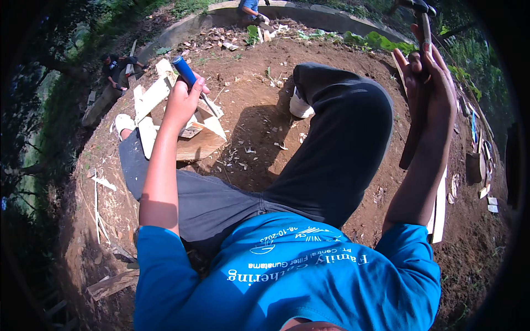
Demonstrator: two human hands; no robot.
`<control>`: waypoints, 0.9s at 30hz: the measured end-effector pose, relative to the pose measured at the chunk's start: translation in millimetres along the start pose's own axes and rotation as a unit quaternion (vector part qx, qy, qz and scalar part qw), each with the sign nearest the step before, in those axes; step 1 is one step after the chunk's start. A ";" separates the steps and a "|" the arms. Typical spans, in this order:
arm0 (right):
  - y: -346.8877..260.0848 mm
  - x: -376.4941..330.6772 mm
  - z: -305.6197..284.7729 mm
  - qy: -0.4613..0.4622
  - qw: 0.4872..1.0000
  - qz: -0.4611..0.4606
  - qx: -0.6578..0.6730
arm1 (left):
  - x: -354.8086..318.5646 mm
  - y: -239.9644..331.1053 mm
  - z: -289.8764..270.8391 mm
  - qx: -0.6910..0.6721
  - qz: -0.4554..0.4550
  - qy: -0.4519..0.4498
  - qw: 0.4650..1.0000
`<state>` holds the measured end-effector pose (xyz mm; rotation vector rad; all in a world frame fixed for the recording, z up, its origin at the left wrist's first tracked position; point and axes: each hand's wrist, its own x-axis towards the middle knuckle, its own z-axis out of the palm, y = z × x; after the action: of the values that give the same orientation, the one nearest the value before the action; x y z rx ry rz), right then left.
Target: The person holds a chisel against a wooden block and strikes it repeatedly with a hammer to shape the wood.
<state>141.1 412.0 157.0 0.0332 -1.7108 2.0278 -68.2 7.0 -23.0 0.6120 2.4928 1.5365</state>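
Note:
My left hand (pixel 185 102) is closed round a chisel (pixel 185 71) with a blue handle. Its metal blade points down towards a pale wooden frame (pixel 146 105) made of joined pieces, which sits by my left leg; whether the tip touches the wood I cannot tell. Off to the right, my right hand (pixel 433 83) holds a hammer (pixel 424 33) raised. The dark hammer head is uppermost and the wooden handle runs down along my palm and wrist. Several of those fingers are stretched out rather than wrapped tightly.
Wood chips litter the brown soil (pixel 248 132) between my legs. A pale plank (pixel 438 212) lies under my right arm, near more scraps and tools at far right. An old log (pixel 113 284) rests lower left. Two people work beyond, near a low curved wall (pixel 190 28).

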 end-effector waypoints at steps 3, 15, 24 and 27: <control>11.9 -9.8 40.4 -0.057 0.995 0.044 0.075 | -7.3 -4.0 3.5 0.022 -0.017 -0.015 0.999; 83.9 -65.8 116.6 -0.134 0.943 0.265 0.148 | -9.5 -11.9 3.2 0.039 -0.016 -0.034 0.999; 78.2 -72.9 121.7 -0.131 0.928 0.317 0.145 | -0.9 -0.2 11.8 0.043 -0.006 -0.016 0.999; 75.8 -72.9 117.7 -0.113 0.920 0.342 0.157 | 0.6 -0.4 12.9 0.035 -0.005 -0.018 0.999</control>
<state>143.6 269.5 89.3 -0.2729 -1.6511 2.9013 -64.6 17.6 -29.4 0.6304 2.5294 1.4264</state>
